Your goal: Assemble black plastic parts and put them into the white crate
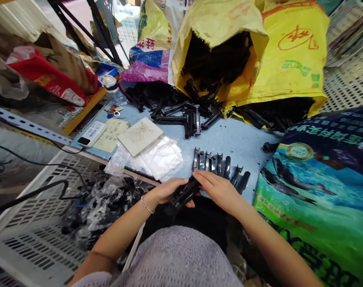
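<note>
- Bundle of black plastic parts (183,195) sits between both hands, over the lap by the counter (244,141) edge; count unclear. A loose squeeze could drop pieces.
- Left hand (167,192) curls round it from the side, thumb on top; uneven pressure could tilt it.
- Right hand (218,190) lies half-bent over the upper end; can't tell if it pinches. It's right beside the row of parts (219,163), so a knuckle could knock them askew.
- Clear bags (169,160) near left hand: a brush could scatter them.
- Loose pile (197,117) by the sacks: jostling could make it slide.
</note>
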Motion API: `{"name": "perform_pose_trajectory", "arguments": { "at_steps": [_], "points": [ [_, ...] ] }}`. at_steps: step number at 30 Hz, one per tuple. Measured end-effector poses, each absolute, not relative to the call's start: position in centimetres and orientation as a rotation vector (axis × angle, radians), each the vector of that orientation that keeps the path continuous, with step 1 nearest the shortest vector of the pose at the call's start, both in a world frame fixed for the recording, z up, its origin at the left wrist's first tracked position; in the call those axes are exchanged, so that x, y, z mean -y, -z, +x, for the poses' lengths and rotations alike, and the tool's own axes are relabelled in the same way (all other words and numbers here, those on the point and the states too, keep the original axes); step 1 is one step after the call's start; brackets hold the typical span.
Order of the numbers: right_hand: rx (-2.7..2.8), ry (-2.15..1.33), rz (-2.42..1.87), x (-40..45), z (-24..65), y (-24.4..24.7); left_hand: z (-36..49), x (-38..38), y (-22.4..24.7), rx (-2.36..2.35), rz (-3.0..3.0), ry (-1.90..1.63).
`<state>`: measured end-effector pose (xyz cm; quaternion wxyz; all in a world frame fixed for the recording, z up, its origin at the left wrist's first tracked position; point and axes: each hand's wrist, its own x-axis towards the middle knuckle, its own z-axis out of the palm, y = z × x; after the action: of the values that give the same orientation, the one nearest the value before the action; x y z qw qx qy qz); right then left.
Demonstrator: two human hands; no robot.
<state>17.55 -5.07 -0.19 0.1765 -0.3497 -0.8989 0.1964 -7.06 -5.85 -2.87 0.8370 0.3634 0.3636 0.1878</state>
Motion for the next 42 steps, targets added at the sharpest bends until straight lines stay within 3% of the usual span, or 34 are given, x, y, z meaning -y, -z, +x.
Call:
{"name": "perform_pose_trajectory", "arguments": {
  "at_steps": [4, 7, 11, 16, 23, 30, 42],
  "points": [
    [2.088, -0.837, -1.321, 3.9, 17.8, 1.5, -9.1, 5.3, 5.2, -1.318, 1.248, -0.774],
    [1.521, -1.285, -1.378, 3.7, 17.0, 2.9, -10.9, 3.8, 7.7, -1.567, 1.590, -0.908],
    [0.923, -1.752, -1.190, 4.4, 13.7, 4.1, -13.1, 1.7, 8.7, -1.626, 1.654, -0.901],
    [0.691, -2.086, -1.041, 4.1, 9.3, 4.7, -14.4, 0.5, 7.6, -1.495, 1.416, -1.000],
    [0.682, -2.068, -0.947, 1.3, 4.9, 5.6, -13.4, 0.9, 6.8, -1.486, 1.267, -1.100],
    [0.276, -2.163, -0.836, 1.3, 5.5, 7.4, -12.9, 0.4, 7.3, -1.268, 0.900, -1.210],
    [0.258, -2.093, -0.866, 1.5, 7.2, 7.5, -13.0, 0.5, 6.7, -1.220, 1.013, -1.185]
  ]
}}
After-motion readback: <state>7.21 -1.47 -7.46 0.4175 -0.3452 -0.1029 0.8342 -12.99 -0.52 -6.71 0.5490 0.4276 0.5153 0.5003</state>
